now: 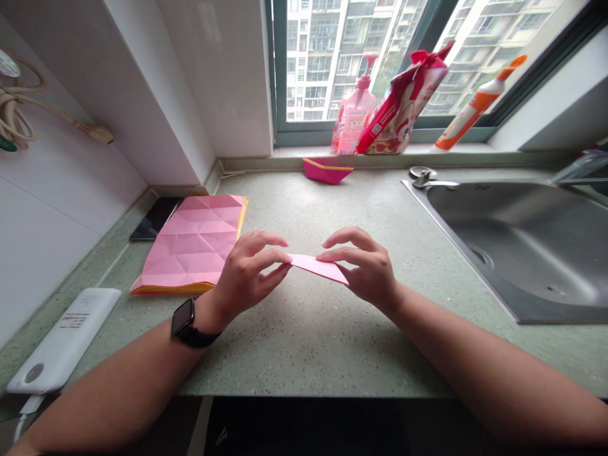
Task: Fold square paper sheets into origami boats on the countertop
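Observation:
A narrow folded strip of pink paper (317,266) is held just above the speckled green counter (304,342), between both hands. My left hand (249,272), with a black watch on its wrist, pinches the strip's left end with thumb and fingers. My right hand (363,266) pinches the right end, its fingers curled over the top edge. To the left lies a stack of creased pink paper sheets (194,244) with orange sheets under it. A finished pink paper boat (327,171) sits at the back by the window ledge.
A steel sink (527,240) fills the right side. A white power bank (66,339) and a dark phone (154,218) lie at the left. On the sill stand a pink pump bottle (354,114), a red refill pouch (403,104) and an orange-capped bottle (475,107).

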Demonstrator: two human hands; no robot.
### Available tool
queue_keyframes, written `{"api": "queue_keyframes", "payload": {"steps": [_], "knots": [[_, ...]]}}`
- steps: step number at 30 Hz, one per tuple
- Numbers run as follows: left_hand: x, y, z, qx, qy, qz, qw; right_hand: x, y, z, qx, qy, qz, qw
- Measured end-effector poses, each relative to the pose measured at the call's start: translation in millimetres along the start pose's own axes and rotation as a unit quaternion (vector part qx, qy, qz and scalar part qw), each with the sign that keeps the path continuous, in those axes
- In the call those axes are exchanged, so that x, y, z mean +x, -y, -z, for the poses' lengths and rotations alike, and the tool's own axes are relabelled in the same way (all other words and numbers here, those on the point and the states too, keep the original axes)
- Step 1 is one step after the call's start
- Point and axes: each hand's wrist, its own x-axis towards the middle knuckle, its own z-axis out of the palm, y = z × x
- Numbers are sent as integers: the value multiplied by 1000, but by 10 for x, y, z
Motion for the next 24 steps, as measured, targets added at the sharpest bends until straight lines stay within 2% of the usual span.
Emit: {"api": "queue_keyframes", "payload": {"steps": [5,9,15,21,24], "knots": [[-18,42,3,19,12,7,1000,-21,-8,39,-9,6,-21,1000],[-20,42,9,28,9,1,1000,-19,-35,79,-1,8,-13,1000],[-34,-10,-11,-13,7,18,1000,-34,-73,28,2,67,-43,997],[-18,28,-8,-8,45,20,999,-17,-87,73,44,29,-77,996],[-10,62,-13,-6,48,31,998,-7,-123,93,80,31,-107,991]]}}
